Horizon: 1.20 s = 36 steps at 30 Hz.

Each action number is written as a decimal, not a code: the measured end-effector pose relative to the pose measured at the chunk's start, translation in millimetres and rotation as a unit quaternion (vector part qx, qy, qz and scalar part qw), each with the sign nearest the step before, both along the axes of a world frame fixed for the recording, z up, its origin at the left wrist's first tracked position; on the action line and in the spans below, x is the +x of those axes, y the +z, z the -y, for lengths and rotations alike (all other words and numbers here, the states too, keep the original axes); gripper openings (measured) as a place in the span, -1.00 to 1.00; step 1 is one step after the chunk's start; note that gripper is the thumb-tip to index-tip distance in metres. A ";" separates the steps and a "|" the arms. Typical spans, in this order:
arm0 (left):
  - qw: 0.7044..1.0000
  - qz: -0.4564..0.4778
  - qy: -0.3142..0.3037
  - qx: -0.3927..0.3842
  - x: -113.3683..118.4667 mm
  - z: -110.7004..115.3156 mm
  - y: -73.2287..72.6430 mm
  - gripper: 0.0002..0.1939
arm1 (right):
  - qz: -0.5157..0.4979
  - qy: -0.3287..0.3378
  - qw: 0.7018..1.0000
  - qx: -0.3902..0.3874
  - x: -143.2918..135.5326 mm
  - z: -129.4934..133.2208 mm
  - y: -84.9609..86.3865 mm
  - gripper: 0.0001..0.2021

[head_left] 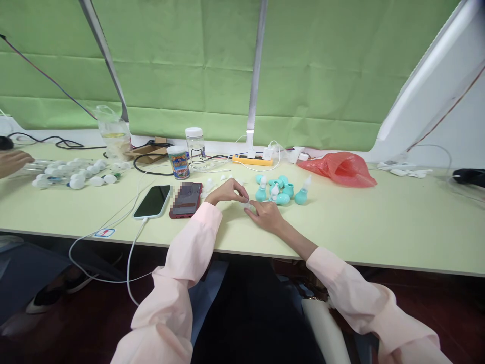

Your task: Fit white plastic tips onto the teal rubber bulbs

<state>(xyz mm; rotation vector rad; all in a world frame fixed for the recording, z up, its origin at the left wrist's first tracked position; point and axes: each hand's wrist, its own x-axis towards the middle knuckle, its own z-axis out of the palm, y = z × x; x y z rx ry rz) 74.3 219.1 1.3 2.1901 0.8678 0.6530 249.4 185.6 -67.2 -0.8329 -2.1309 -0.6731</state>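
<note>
1. Pink sleeves (189,247) were closest, cut off at the bottom, with dark clothes (253,313) between them.
2. One small clear piece (247,205) was low at the table (397,222), between the two hands; fingers hid most of it.
3. The right hand (266,216) had its thumb and pointer finger narrow around that piece. The left hand (230,191) had its thumb and finger curled close together just by it; I could not tell if they pinched it.
4. White bits (207,188) were partly hidden behind the left hand. Blurry squares covered part of the red-edged phone (185,200).
5. Another person's hand (15,163) was cut off at the left side, near clear tubes with white ends (78,181).
6. A see-through bag (113,140) held something yellowish, too blurry to name. A jar with a white lid (196,154) stood behind a bright cup (179,164). Folds hid the inside of the red bag (337,169).
7. Teal bulbs (283,198) sat bunched past the right hand.
8. A wide stretch of table top showed to the right.
</note>
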 end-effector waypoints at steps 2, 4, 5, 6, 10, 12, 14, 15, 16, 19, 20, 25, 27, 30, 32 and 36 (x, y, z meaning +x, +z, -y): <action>1.000 0.003 -0.001 -0.007 -0.3 -0.3 -0.1 -0.77 | -0.007 0.006 1.000 0.003 0.1 0.2 0.0 -0.72; 1.000 0.009 -0.004 -0.011 -0.5 -0.6 -0.2 -0.76 | -0.011 0.005 1.000 -0.002 0.3 0.0 -0.4 -0.71; 1.000 0.012 -0.005 -0.013 -0.6 -0.8 -0.4 -0.75 | -0.013 0.001 1.000 -0.007 0.4 -0.3 -0.8 -0.70; 1.000 0.013 -0.004 -0.014 -0.6 -1.1 -0.6 -0.75 | -0.013 -0.003 1.000 -0.012 0.5 -0.6 -1.1 -0.69; 1.000 0.007 0.002 -0.015 -0.5 -2.1 -1.5 -0.73 | -0.005 -0.017 1.000 -0.015 0.5 -1.5 -1.5 -0.67; 1.000 0.004 0.000 -0.016 -0.8 -2.2 -1.3 -0.73 | 0.001 -0.018 1.000 -0.010 0.4 -1.2 -1.0 -0.67; 1.000 0.005 -0.004 -0.016 -1.6 -2.2 -0.9 -0.73 | 0.003 -0.017 1.000 -0.005 0.0 -0.5 -0.3 -0.67; 1.000 0.006 -0.007 -0.018 -2.0 -2.2 -0.7 -0.73 | 0.002 -0.017 1.000 -0.003 -0.2 -0.1 0.0 -0.67; 1.000 0.008 -0.010 -0.024 -2.3 -2.4 -0.7 -0.73 | 0.001 -0.017 1.000 -0.001 -0.5 0.2 0.1 -0.68; 0.998 0.019 -0.015 -0.060 -2.2 -3.5 -1.4 -0.75 | 0.001 -0.016 1.000 0.003 -1.1 0.1 -0.2 -0.69; 0.997 0.025 -0.016 -0.075 -1.7 -3.9 -1.9 -0.76 | 0.003 -0.016 1.000 0.005 -1.2 -0.4 -0.6 -0.69; 0.989 0.043 -0.029 -0.135 2.0 -1.3 -1.9 -0.77 | 0.000 -0.007 1.000 0.007 0.2 -4.4 -3.5 -0.70; 0.984 0.054 -0.027 -0.165 2.5 1.8 -0.1 -0.74 | -0.008 0.003 1.000 0.001 1.2 -5.2 -4.0 -0.71; 0.974 0.053 -0.026 -0.218 1.4 6.4 3.6 -0.67 | -0.015 0.009 1.000 0.001 2.4 -4.9 -3.1 -0.72; 0.967 0.043 -0.040 -0.249 0.6 8.3 5.4 -0.64 | -0.015 0.008 1.000 0.013 2.5 -4.0 -1.9 -0.71; 0.956 0.076 -0.051 -0.278 1.4 8.0 5.3 -0.66 | -0.020 0.007 1.000 0.018 2.0 -2.7 -0.4 -0.70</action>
